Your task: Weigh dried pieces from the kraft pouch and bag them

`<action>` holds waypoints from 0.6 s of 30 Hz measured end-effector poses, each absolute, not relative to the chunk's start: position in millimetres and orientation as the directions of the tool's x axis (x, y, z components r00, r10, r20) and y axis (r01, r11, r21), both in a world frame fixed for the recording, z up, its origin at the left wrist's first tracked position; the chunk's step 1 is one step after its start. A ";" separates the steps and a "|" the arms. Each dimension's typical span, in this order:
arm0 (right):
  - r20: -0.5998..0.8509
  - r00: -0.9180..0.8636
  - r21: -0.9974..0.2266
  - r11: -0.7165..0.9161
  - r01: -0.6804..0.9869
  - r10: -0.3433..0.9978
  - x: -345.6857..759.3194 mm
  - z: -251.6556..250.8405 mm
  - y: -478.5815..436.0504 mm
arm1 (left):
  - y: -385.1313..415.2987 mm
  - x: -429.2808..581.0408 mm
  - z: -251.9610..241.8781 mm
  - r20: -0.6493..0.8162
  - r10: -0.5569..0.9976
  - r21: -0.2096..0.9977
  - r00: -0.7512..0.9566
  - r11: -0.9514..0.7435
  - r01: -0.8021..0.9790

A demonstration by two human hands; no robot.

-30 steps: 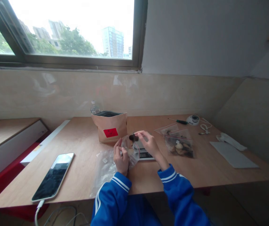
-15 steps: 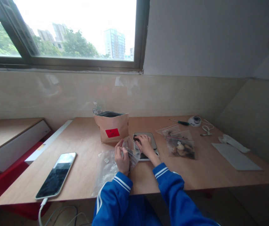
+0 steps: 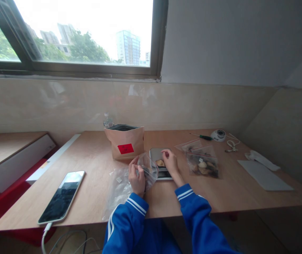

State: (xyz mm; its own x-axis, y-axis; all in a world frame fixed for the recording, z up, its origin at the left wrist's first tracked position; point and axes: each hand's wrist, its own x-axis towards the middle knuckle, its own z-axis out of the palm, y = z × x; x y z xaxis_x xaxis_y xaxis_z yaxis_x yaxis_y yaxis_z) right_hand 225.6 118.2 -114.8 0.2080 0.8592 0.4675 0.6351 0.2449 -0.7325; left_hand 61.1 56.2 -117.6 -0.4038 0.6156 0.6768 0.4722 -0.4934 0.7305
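My left hand (image 3: 137,177) is closed on the edge of a clear zip bag (image 3: 151,169), whose mouth faces right. Under that hand lies another clear plastic bag (image 3: 118,188), flat on the table. My right hand (image 3: 170,160) is over the kitchen scale (image 3: 155,153), fingers curled and thumb tucked in; what the fingertips hold, if anything, is too small to make out. On the scale's plate rests a tan dried slice (image 3: 160,163), close below the right fingers. Beyond my left hand stands an open brown paper pouch (image 3: 116,143) with a red label (image 3: 125,148).
Filled zip bags (image 3: 204,165) lie right of the scale. Farther off are a screwdriver (image 3: 206,137), a white camera (image 3: 218,135) and a cable. A white sheet (image 3: 264,175) is at the right, a plugged-in phone (image 3: 62,197) at the left. A bottle (image 3: 108,121) stands behind the pouch.
My right hand has moved right, away from the zip bag's mouth. The dark piece it held is no longer visible, and the tan slice on the scale now shows. My left hand has stayed put.
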 end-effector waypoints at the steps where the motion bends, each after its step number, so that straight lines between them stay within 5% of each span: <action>1: 0.474 0.208 -0.737 0.256 0.625 0.856 226.0 -114.3 116.8 | 56.2 61.2 -117.4 0.677 0.616 0.731 -0.403 -0.495 0.470; 6: 0.516 0.120 -0.702 0.339 0.626 0.848 222.8 -111.8 99.4 | 56.6 61.4 -117.8 0.670 0.615 0.739 -0.417 -0.494 0.458; 12: 0.488 -0.086 -0.431 0.326 0.841 0.869 222.9 -115.8 80.5 | 56.5 61.4 -118.7 0.654 0.634 0.751 -0.414 -0.477 0.457; 18: 0.487 -0.114 -0.343 0.309 0.887 0.866 227.4 -120.7 81.3 | 57.1 61.3 -120.6 0.638 0.640 0.767 -0.428 -0.482 0.424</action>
